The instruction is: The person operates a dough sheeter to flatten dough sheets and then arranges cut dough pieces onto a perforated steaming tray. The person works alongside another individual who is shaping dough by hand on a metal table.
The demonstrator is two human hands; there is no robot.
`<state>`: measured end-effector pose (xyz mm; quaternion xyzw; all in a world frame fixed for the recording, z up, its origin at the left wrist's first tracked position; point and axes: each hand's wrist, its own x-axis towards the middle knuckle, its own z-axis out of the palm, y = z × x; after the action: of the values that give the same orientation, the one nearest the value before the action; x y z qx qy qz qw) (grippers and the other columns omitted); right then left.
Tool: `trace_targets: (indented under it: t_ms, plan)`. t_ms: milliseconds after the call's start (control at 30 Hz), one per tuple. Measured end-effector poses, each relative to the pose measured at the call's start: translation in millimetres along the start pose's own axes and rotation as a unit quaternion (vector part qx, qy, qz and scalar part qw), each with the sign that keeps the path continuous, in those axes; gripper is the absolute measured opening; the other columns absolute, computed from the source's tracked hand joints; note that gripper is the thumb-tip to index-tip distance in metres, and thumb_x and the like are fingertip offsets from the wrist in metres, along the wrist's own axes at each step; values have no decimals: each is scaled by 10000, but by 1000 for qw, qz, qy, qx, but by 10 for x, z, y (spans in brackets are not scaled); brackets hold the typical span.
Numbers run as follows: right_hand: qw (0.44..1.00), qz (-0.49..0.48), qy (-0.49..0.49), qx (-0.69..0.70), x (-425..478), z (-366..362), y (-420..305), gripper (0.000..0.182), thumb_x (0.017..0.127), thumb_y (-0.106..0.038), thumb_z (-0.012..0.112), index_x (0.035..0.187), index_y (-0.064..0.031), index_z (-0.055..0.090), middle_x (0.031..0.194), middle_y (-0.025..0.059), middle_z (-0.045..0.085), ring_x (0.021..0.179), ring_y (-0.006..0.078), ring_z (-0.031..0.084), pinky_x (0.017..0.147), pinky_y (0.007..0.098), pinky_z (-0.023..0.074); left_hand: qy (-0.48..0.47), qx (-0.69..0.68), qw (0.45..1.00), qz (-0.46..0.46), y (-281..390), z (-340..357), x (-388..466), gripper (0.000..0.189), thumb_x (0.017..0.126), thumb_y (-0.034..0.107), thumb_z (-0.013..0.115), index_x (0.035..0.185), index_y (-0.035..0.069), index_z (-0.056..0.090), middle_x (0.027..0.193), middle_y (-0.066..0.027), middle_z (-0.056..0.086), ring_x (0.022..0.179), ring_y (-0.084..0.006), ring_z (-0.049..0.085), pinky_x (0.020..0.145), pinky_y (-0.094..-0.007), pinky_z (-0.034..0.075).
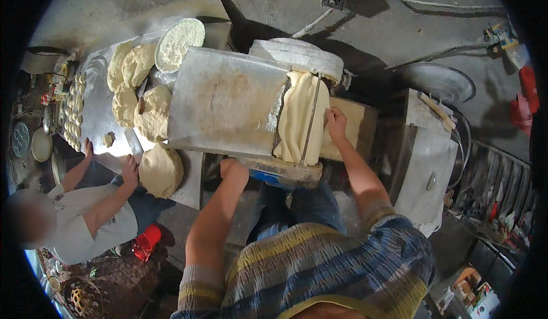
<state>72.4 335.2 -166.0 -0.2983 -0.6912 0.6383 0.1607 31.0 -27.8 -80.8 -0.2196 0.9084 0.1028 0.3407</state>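
Note:
A folded, pale dough sheet [295, 117] lies in the opening of a dough sheeter, under a thin metal bar [311, 120]. My right hand [337, 122] is at the sheet's right edge, its curled fingers on the dough. Beside the near edge of the sheeter's flat metal top [231, 105], my left hand [234, 169] is bent into a fist; its fingers are hidden, so I cannot tell whether it grips anything. A wooden board [353, 126] lies below and to the right of the dough.
Large dough lumps [160, 171] and a basin of flour [180, 45] sit on the metal table [96, 105] at left. A co-worker [94, 220] has both hands there, near rows of small dough pieces [75, 113]. A metal cabinet [424, 169] stands at right.

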Motion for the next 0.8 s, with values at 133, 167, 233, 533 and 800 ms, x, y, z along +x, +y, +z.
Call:
trace_targets:
  t_ms: [133, 167, 233, 533, 800]
  plan:
    - [996, -47, -54, -45, -256, -72, -116, 245, 884, -178, 585, 742, 22, 592, 609, 74, 540, 578, 146, 501, 553, 313, 411, 12, -354, 925, -134, 43, 19, -16, 288, 874, 224, 492, 1045, 56, 651, 1083, -113, 645, 951, -230, 630, 765, -366, 511]
    - [995, -57, -73, -47, -320, -110, -70, 256, 884, -184, 587, 740, 27, 593, 613, 94, 546, 575, 164, 511, 558, 324, 415, 15, -484, 856, -180, 59, 21, -28, 294, 879, 226, 482, 1052, 54, 647, 1086, -113, 644, 949, -229, 629, 766, -366, 512]
    - [988, -94, -76, -95, -441, -109, -224, 276, 872, -207, 599, 731, 30, 591, 630, 135, 552, 589, 228, 535, 576, 358, 424, 34, -642, 726, -242, 98, 26, -9, 307, 890, 229, 462, 1066, 51, 640, 1091, -113, 640, 945, -227, 629, 766, -364, 512]
    - [843, -225, -273, -406, -745, -373, -793, 455, 636, -387, 758, 810, 5, 607, 822, 155, 584, 840, 337, 554, 765, 422, 443, 31, -752, 631, -186, -495, 373, 24, 253, 902, 237, 405, 1016, 95, 581, 896, -44, 574, 724, -171, 542, 559, -288, 430]
    - [855, -177, -237, -427, -510, -335, -673, 413, 607, -301, 764, 851, 5, 630, 905, 163, 576, 878, 339, 546, 786, 414, 443, 105, -785, 575, -204, -696, 209, -777, 80, 855, 183, 476, 791, 135, 488, 717, 20, 450, 614, -111, 409, 566, -239, 378]
